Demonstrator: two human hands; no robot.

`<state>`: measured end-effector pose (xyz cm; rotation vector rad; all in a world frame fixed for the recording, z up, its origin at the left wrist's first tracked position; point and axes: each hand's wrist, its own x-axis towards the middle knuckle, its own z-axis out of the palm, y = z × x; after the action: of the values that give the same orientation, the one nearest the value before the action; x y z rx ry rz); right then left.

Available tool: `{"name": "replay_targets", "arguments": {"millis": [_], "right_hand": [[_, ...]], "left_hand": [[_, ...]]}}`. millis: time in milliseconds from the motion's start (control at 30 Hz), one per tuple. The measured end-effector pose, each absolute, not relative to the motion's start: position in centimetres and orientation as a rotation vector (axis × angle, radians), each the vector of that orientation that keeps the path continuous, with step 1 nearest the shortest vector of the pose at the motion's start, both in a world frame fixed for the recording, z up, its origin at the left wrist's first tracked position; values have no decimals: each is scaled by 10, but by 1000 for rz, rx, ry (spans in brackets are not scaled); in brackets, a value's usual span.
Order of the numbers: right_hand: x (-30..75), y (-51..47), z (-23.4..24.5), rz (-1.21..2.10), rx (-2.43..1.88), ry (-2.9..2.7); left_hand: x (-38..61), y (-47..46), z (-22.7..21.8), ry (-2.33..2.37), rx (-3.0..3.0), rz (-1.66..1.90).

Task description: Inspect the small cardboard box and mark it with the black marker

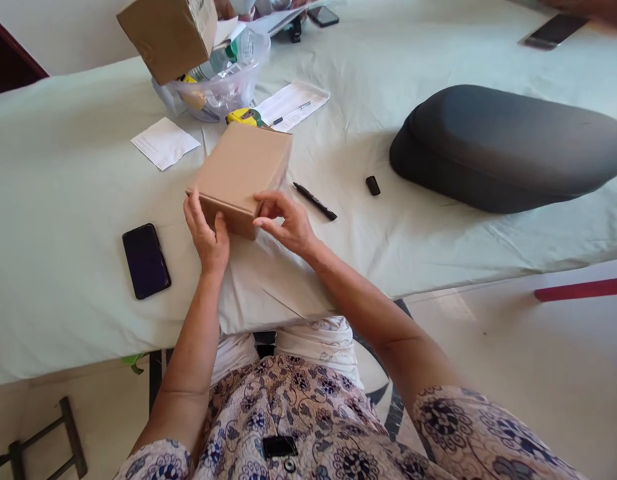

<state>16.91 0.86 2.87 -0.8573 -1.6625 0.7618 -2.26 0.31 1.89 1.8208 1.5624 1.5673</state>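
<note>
A closed brown cardboard box (244, 163) rests on the cloth-covered table right in front of me. My left hand (207, 233) grips its near left corner, the fingers along the left side and the thumb on the front face. At the near right corner, my right hand (287, 221) holds the box edge between thumb and fingers. A black marker pen (315, 201) lies just to the right of the box. Touching or close behind the box is a yellow and green tape measure (245, 117). Left of my left hand lies a dark smartphone (147, 261).
A clear plastic basket (213, 90) with bottles stands behind, another cardboard box (165, 37) on top. White papers (165, 143) lie nearby. Rightward are a small black object (373, 185) and a large black padded object (503, 150). Another person's blurred hand (598, 13) shows top right.
</note>
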Motion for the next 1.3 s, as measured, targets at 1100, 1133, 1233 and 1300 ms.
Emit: {"name": "replay_targets", "arguments": {"millis": [1100, 1133, 1233, 1300], "right_hand": [[282, 44, -4, 288, -1892, -1564], [283, 47, -3, 255, -1923, -1535], [288, 54, 3, 229, -2038, -1457], [286, 55, 7, 226, -2025, -1427]], "left_hand": [[-28, 0, 23, 1575, 1836, 1644], [-28, 0, 22, 1565, 1830, 1654], [-28, 0, 21, 1498, 1809, 1687], [-28, 1, 21, 1458, 1790, 1717]]}}
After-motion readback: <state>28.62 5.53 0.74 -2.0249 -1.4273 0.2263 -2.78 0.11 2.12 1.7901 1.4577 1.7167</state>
